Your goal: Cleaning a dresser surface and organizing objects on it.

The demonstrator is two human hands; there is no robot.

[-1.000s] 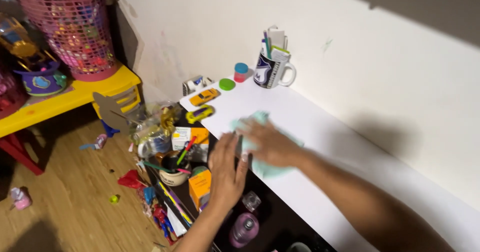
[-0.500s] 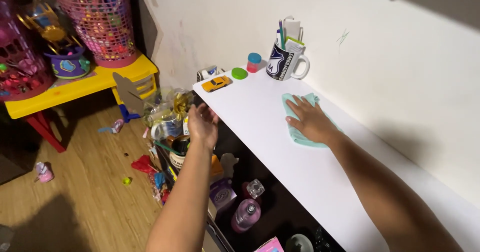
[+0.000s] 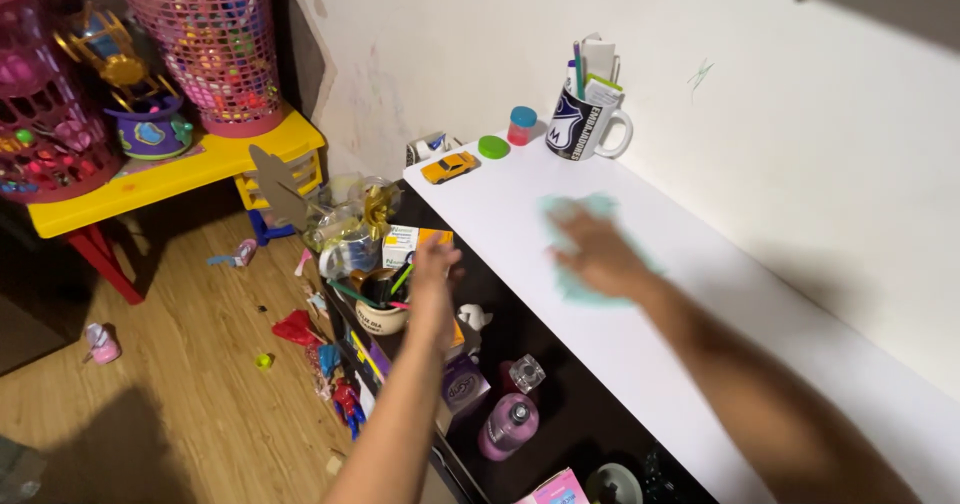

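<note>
One pale green cloth [image 3: 585, 254] lies flat on the white shelf top [image 3: 700, 294], with the right hand [image 3: 598, 252] pressed palm-down on it, fingers spread, motion-blurred. The left hand [image 3: 432, 282] hangs in the air past the shelf's front edge, above the dark lower shelf's clutter; blur hides whether its fingers are together or apart. Further along the top stand one yellow toy car [image 3: 448, 167], one green lid [image 3: 493, 146], one small pink jar [image 3: 521, 124] and one mug [image 3: 583, 124] stuffed with pens

I note a mug [image 3: 583, 124] of pens, yellow toy car [image 3: 448, 167], green lid [image 3: 493, 147], pink basket [image 3: 212, 44] on yellow table [image 3: 150, 179], pink bottle [image 3: 507, 426].
</note>
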